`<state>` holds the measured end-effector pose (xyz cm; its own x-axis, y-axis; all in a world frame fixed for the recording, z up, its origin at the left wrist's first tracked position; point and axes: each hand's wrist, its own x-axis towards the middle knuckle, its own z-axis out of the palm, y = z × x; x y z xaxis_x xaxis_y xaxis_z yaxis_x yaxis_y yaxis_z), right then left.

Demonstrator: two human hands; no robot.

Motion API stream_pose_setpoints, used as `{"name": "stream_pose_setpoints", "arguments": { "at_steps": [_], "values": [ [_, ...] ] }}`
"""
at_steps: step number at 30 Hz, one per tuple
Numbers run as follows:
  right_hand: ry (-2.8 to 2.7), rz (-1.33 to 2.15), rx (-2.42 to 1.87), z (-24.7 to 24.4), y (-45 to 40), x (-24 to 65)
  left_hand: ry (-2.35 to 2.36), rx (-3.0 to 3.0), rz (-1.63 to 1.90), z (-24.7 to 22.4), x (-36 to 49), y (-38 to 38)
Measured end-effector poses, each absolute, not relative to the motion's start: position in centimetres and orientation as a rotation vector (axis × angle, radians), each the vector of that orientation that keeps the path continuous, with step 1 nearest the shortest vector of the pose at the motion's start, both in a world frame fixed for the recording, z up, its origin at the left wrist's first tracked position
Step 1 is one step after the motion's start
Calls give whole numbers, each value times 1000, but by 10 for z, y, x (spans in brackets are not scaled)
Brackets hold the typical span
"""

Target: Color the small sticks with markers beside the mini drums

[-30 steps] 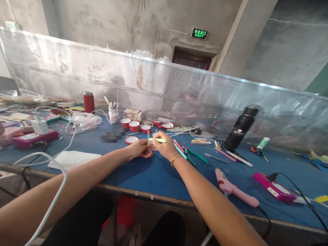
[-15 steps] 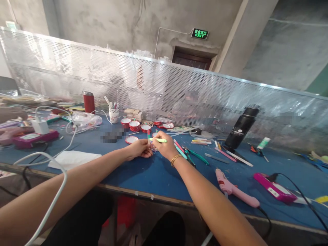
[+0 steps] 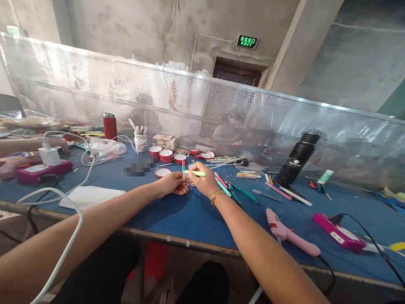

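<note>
Some distance to the left of the hands, a co-worker's arm [image 3: 23,147] reaches over the blue table [image 3: 177,223]. Near it, a white charger [image 3: 49,156] stands on a purple power strip [image 3: 60,167]. Nearer to the left hand lies a white sheet [image 3: 90,197], just beyond the left forearm. Farther back are a clear plastic bag [image 3: 106,150], a red bottle [image 3: 109,126] and a patterned cup [image 3: 141,142] with pens inside.

Beyond the left hand [image 3: 172,185] are several small red and white dishes [image 3: 166,155], some of them in stacks, and one single dish [image 3: 162,173] lies just beside this hand. The fingers of the left hand are closed on a narrow strip [image 3: 183,167], which is upright and shows red and green colour. The right hand [image 3: 204,179] grips a light green marker [image 3: 198,173], and its tip points to the strip. I cannot tell if they touch.

To the right of the right hand lie more markers [image 3: 223,186] and pliers [image 3: 245,194] with green handles. Nearer to the person, beside the right forearm, is a pink glue gun [image 3: 292,236]. Farther right of the hands, a black bottle [image 3: 297,160] leans, and another purple strip, a power box [image 3: 338,232], lies with its cable.
</note>
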<state>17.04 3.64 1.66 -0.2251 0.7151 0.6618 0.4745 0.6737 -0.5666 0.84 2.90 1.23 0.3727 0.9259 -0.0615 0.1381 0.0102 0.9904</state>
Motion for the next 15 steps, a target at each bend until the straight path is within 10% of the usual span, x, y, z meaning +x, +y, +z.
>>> {"name": "stream_pose_setpoints", "arguments": {
  "at_steps": [15],
  "values": [
    [-1860, 324, -920, 18, 36, 172, 1030, 1430, 828, 16, 9, 26]
  ]
}}
